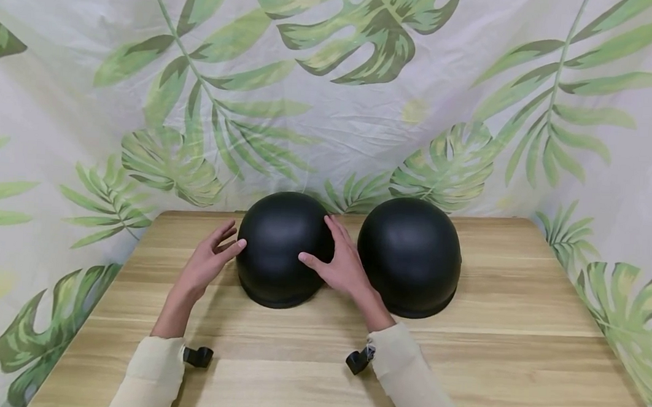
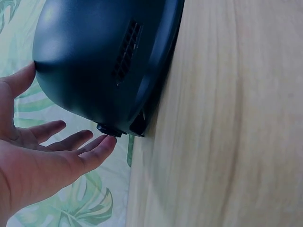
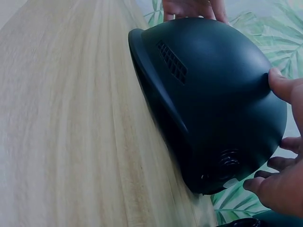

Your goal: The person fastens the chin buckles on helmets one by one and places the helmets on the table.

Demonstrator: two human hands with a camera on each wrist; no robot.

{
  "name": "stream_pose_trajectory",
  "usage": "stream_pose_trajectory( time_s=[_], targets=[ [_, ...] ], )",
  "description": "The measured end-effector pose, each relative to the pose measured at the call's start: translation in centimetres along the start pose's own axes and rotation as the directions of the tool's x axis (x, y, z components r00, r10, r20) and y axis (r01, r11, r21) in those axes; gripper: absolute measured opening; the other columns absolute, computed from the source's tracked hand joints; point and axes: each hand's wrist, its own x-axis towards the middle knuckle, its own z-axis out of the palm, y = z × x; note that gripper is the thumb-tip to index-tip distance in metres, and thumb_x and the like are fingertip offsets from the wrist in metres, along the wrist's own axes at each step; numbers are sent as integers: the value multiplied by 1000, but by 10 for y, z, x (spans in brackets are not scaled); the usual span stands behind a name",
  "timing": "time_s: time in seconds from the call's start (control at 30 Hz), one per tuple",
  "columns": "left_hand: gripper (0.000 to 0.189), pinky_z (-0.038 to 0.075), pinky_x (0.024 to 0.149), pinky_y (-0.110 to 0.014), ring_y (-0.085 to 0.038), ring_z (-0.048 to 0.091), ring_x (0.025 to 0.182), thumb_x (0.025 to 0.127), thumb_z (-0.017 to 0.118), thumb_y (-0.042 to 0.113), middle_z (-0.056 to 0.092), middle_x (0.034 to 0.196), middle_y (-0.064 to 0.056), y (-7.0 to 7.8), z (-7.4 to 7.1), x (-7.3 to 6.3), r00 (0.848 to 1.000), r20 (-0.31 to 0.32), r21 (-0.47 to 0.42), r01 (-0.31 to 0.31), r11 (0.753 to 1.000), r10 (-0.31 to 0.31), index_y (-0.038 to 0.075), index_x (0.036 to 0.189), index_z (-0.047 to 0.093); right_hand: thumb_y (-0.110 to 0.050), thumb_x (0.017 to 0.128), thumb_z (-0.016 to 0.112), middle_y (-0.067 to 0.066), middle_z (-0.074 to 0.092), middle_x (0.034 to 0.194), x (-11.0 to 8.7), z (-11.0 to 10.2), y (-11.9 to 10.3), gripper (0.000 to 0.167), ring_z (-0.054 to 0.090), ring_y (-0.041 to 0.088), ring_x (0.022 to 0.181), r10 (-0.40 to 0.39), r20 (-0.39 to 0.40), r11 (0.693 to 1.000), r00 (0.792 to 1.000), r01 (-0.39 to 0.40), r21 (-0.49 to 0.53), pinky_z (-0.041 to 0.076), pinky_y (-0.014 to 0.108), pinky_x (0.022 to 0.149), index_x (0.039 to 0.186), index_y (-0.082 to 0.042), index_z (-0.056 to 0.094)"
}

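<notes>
Two matte black helmets stand dome up, side by side on a wooden table (image 1: 273,373). My left hand (image 1: 206,263) is at the side of the left helmet (image 1: 279,250), thumb on the shell and fingers spread. In the left wrist view, a fingertip reaches a small round knob (image 2: 110,130) on the helmet's side. My right hand (image 1: 345,266) is on the opposite side, its thumb against the shell and its fingers loosely extended along it. The right wrist view shows a grid vent (image 3: 172,62) above the rim. The right helmet (image 1: 412,257) stands just beyond my right hand.
A pale cloth (image 1: 351,137) with green leaf prints hangs behind the table and down its sides. Black wrist-worn devices (image 1: 198,356) sit by both cream sleeves (image 1: 151,372). Both helmets are near the table's back edge.
</notes>
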Motion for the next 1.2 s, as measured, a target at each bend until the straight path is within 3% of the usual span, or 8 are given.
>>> stream_pose_trajectory(
  time_s=[0.4,0.57,0.7,0.8,0.9,1.07,1.2],
  targets=[
    [83,38,123,-60,-45,35,159,111,57,44,20,178,-22,-4,3,2,996,68,-9,57,998,-56,13,174,11,-53,93,81,7,22,180,0,1,2,98,27,38,165,12,2,1000,1000,-13,13,32,68,126,172,-30,26],
    [78,47,116,-42,-39,40,155,113,54,43,23,177,-21,-6,4,4,994,85,-42,70,997,-66,14,174,16,-54,93,81,6,21,180,0,0,3,98,27,38,165,16,3,1000,1000,-16,27,32,68,126,172,-31,27],
    [75,54,101,-25,-24,53,143,112,55,43,28,175,-19,-6,6,4,996,66,-78,61,995,-56,12,173,23,-54,93,81,4,21,180,1,0,5,99,27,37,165,20,6,999,1000,-21,49,31,68,127,172,-31,26],
    [73,58,95,-23,-5,60,126,112,57,40,30,172,-19,-5,7,4,997,52,-124,54,991,-48,11,172,25,-54,92,81,3,22,180,1,0,5,100,27,37,165,17,0,998,1000,-17,56,31,68,127,172,-31,26],
    [73,59,94,-22,4,60,119,112,57,38,30,172,-18,-2,9,3,998,35,-146,48,988,-43,10,172,26,-54,92,81,3,23,179,1,1,6,100,28,36,164,14,-11,998,1000,-13,61,32,68,126,172,-31,27],
    [70,55,94,-16,-13,50,139,111,59,37,31,175,-13,7,9,-1,999,-37,-135,14,991,-19,14,171,31,-54,92,81,4,26,178,0,4,6,98,31,34,163,20,-28,996,999,-18,87,35,65,125,171,-32,27],
    [66,51,96,-15,-27,47,146,108,62,37,38,173,-8,14,8,-5,994,-106,-67,-36,997,29,20,168,39,-52,92,81,3,26,178,-1,5,4,98,31,32,163,39,-25,992,999,-36,124,38,63,125,171,-34,26]
  ],
)
